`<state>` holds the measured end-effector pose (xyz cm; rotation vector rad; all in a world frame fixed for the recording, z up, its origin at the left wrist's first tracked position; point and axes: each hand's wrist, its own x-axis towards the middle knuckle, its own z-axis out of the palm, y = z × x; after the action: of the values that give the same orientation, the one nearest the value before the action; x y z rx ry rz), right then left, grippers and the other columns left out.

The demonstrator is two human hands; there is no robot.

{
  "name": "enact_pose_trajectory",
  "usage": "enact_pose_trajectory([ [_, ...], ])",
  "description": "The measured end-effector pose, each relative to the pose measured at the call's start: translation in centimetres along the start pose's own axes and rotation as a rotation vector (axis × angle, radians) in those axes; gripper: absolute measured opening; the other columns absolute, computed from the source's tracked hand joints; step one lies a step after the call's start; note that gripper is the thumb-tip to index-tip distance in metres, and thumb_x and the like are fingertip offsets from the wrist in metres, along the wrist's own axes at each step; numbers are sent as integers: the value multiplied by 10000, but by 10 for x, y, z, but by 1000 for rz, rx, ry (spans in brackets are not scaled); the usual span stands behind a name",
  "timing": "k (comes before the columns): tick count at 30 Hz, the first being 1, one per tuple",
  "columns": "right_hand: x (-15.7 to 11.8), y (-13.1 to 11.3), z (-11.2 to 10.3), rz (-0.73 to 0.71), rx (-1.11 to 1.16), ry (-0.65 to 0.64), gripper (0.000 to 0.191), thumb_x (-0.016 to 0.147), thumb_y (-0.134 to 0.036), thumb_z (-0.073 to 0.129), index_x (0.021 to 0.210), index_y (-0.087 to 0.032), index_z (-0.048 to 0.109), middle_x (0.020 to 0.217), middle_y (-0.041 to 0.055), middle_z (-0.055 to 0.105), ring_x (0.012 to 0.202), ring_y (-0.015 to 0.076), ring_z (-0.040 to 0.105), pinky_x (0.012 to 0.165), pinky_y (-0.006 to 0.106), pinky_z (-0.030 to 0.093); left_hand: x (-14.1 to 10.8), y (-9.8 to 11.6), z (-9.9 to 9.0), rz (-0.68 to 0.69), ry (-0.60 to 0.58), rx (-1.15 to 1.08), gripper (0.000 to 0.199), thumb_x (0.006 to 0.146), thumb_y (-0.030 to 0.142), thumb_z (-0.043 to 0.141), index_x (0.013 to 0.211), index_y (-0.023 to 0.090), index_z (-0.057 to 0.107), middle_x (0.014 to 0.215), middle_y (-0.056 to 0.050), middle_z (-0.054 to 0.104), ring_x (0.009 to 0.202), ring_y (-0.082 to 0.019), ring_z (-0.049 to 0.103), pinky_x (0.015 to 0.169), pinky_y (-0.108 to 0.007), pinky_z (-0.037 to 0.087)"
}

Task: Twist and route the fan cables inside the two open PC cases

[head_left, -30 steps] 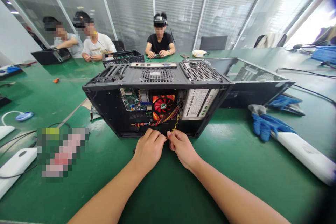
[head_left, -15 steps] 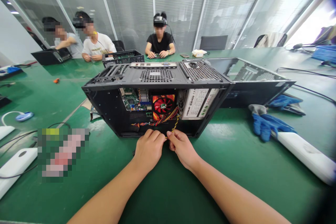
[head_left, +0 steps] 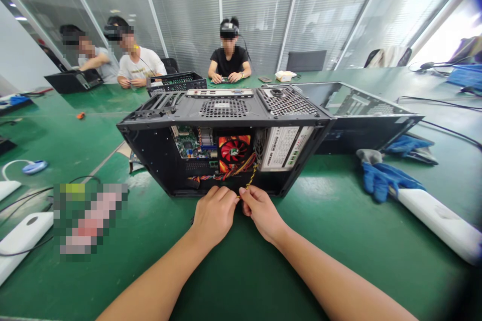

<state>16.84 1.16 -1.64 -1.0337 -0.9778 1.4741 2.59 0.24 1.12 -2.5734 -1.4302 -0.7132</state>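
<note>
My left hand (head_left: 214, 210) and my right hand (head_left: 261, 210) meet at the near lower edge of an open computer case (head_left: 222, 123). Both are closed in a pinch on a twisted yellow-and-black cable (head_left: 252, 177), which runs up into the case near the power supply (head_left: 288, 149). The end of the cable is hidden by my fingers. Inside the case, a red cooling fan (head_left: 234, 153) sits beside the motherboard (head_left: 188, 141). A bundle of coloured wires (head_left: 218, 177) lies along the inside below them.
Another dark case (head_left: 369, 133) stands to the right behind mine. Blue gloves (head_left: 380, 180) and a white power strip (head_left: 437, 220) lie at right. More white strips (head_left: 28, 233) and black cables are at left. Several people sit across the green table (head_left: 94, 135).
</note>
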Motion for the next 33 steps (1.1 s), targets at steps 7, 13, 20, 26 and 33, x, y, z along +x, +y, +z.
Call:
enact_pose_trajectory([
  [7, 0, -1, -1, 18, 35, -22, 424, 770, -530, 668, 609, -193, 469, 511, -56, 441, 475, 83, 357, 487, 252, 280, -1, -1, 1, -1, 18, 3, 211, 953, 229, 463, 802, 193, 606, 781, -27, 602, 744, -175, 515, 665, -299, 422],
  [13, 0, -1, -1, -13, -8, -29, 431, 774, -531, 661, 594, -199, 455, 481, -61, 426, 461, 85, 343, 481, 256, 271, -2, -2, 2, 17, 76, -24, 189, 949, 220, 474, 863, 189, 639, 824, -38, 618, 763, -170, 542, 699, -291, 456],
  [20, 1, 0, -1, -22, -28, -20, 432, 778, -521, 658, 595, -201, 433, 470, -69, 413, 456, 81, 342, 483, 254, 270, -4, -4, 6, 48, 154, -24, 158, 949, 224, 493, 924, 187, 644, 898, -40, 640, 800, -167, 568, 718, -284, 470],
  [26, 1, 0, -1, -7, -22, -16, 430, 770, -522, 664, 597, -199, 439, 465, -71, 413, 450, 77, 337, 475, 249, 259, -2, -2, 3, 7, 85, -16, 187, 951, 235, 485, 840, 193, 630, 778, -21, 621, 725, -170, 537, 656, -287, 430],
  [33, 1, 0, -1, -16, -25, -14, 429, 775, -520, 663, 597, -193, 451, 468, -68, 424, 453, 74, 352, 482, 246, 279, -1, 1, 5, -116, 12, -160, 152, 946, 200, 473, 838, 191, 580, 809, -7, 599, 751, -154, 551, 691, -279, 430],
])
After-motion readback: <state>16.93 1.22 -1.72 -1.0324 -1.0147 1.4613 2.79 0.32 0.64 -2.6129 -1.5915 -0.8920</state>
